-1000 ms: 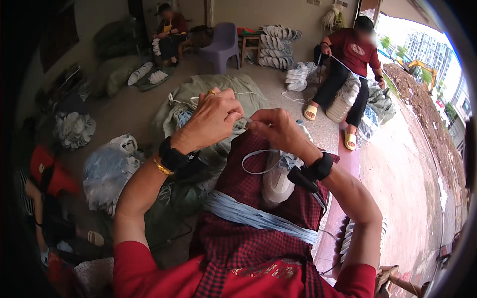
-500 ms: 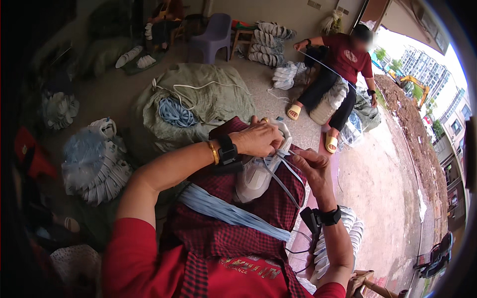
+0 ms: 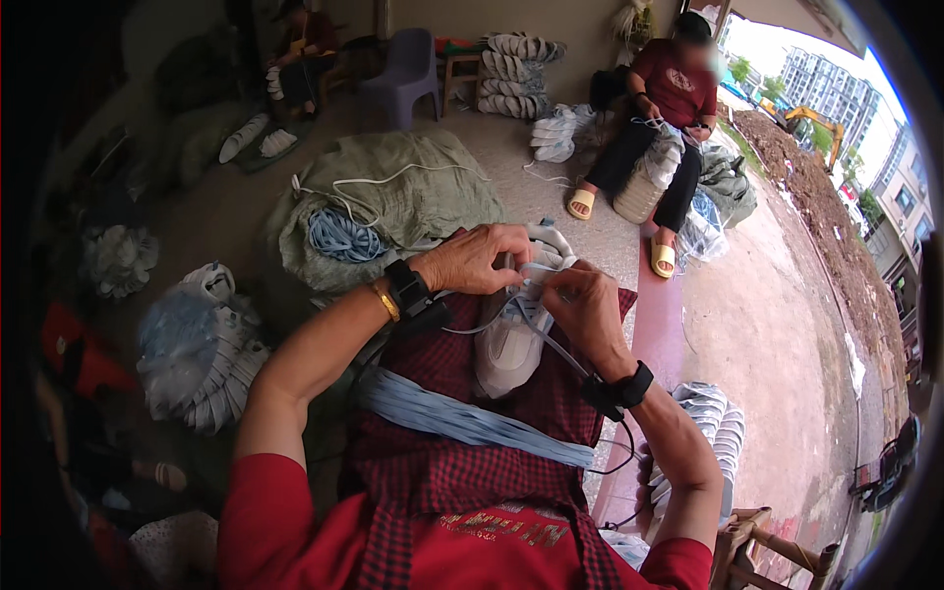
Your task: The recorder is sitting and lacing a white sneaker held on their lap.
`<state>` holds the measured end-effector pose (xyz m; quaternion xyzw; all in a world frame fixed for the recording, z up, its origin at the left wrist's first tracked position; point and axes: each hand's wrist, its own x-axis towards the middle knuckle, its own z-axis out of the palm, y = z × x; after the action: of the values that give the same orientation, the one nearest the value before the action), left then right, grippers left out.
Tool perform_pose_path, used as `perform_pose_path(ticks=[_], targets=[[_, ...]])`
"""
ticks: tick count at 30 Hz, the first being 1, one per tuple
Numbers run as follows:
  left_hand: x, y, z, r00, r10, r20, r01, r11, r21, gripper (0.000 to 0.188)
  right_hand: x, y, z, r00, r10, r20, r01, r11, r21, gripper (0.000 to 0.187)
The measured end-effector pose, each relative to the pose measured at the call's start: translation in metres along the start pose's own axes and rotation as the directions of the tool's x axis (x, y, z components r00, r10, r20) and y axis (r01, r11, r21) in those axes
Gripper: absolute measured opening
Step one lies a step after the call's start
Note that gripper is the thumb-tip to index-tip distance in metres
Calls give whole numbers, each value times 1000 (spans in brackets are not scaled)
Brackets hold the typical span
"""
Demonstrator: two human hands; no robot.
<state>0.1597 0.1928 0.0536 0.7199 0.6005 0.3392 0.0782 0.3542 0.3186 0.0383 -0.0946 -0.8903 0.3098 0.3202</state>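
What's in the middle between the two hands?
In the head view, a white shoe sits between the left hand and right hand, with pale blue lace across it.

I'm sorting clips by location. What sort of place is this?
Probably an informal, open-sided shoe workshop: a pale shoe on a checked apron, more shoes stacked near the wall, and coiled blue laces on a green sack.

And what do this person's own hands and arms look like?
The left hand and right hand are ungloved. Each wrist wears a black strap with a dark boxy piece; a dark cable loops near the right one. The left wrist also has a gold bracelet. Red sleeves cover the upper arms.
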Motion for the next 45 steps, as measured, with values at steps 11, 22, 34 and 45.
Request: perform_pose_path(ticks=[11,22,34,45], targets=[[-7,2,16,967,214,-138,-73,752,655,14,4,13,14,946,277,167,-315,902,294,16],[0,10,5,993,-113,43,83,896,437,14,8,-13,7,984,64,168,-31,981,-192,10],[-3,0,5,988,-147,44,123,930,348,6,1,-11,29,998,53,-18,-54,995,-81,7],[-1,9,6,980,-185,77,145,920,364,8,-4,-11,24,991,127,47,-118,980,-163,15]])
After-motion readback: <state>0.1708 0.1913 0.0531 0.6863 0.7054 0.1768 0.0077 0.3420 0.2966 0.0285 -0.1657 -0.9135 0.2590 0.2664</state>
